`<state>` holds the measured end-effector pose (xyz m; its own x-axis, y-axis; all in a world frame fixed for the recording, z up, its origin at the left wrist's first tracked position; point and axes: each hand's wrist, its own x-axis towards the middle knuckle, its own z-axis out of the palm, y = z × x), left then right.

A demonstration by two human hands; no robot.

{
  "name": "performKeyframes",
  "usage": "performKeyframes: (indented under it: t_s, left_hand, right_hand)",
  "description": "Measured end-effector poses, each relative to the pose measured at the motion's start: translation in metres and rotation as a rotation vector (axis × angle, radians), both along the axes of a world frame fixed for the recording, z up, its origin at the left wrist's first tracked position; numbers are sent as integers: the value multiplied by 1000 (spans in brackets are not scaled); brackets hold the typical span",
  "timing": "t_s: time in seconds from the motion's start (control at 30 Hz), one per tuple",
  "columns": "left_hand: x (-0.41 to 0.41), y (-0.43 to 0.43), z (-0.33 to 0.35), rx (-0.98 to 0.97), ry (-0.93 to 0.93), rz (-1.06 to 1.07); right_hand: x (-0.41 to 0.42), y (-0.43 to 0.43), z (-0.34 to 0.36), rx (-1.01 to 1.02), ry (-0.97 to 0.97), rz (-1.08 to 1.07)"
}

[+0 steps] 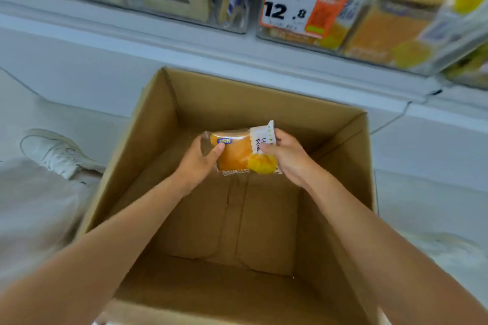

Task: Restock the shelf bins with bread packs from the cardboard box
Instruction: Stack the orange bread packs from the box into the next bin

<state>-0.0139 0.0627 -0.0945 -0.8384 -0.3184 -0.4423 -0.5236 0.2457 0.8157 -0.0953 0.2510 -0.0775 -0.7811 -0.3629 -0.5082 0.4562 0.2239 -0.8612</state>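
Two hands on one bread pack (241, 153), held over the open cardboard box (169, 113), above the box floor and not resting on it. Left hand (196, 163) grips the pack's left end, thumb pressed on top of the wrapper. Right hand (287, 158) pinches the white right end, fingers curled round it. Pack is roughly level, orange bun showing through clear film. Clear shelf bins (369, 42) sit above and beyond the box; contents are blurred, probably bagged bread. Price tag (290, 9) on the right bin reads 12.8. White shoe (55, 152) on the floor just left of the box.
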Motion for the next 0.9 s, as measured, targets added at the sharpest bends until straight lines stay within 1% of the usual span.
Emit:
performKeyframes:
  t_s: [0.07, 0.1, 0.13, 0.2, 0.3, 0.33, 0.4, 0.47, 0.5, 0.57, 0.63, 0.7, 0.73, 0.77, 0.8, 0.9]
  left_hand:
    - [-5, 11, 33, 160, 73, -108]
    - [-6, 15, 52, 207, 98, -159]
    - [-7, 19, 72, 213, 118, -207]
    - [-15, 25, 109, 168, 186, -255]
    - [-37, 33, 170, 54, 400, -204]
    - [-47, 34, 189, 2, 483, -191]
    - [-71, 33, 222, -24, 633, -198]
    - [-97, 31, 247, -44, 733, -208]
    - [-110, 30, 255, -87, 776, -210]
    - [-136, 27, 265, -242, 826, -176]
    - [-159, 25, 267, -416, 830, -119]
    - [-173, 22, 261, -732, 758, -96]
    - [-180, 19, 253, -900, 732, -79]
    - [-186, 17, 245, -1020, 740, -64]
    - [-190, 15, 237, -1095, 770, -66]
    - [-195, 14, 220, -1313, 896, -75]
  right_hand:
    - [5, 13, 40, -51, 27, -20]
    - [8, 17, 60, -67, 57, -36]
    - [10, 22, 79, -70, 104, -54]
    - [11, 27, 118, -36, 240, -122]
    - [8, 30, 170, -23, 537, -261]
    - [5, 30, 184, -37, 667, -265]
    - [-6, 26, 206, -12, 921, -230]
    - [-27, 21, 224, 164, 1131, -235]
    - [-40, 17, 231, 268, 1197, -253]
    - [-68, 11, 240, 454, 1309, -275]
    - [-98, 8, 238, 727, 1463, -282]
    - [-122, 6, 227, 1004, 1583, -249]
    - [-131, 5, 222, 1090, 1610, -231]
    - [-136, 4, 218, 1146, 1635, -218]
    - [-138, 5, 216, 1178, 1668, -216]
    - [-139, 21, 211, 1183, 1752, -281]
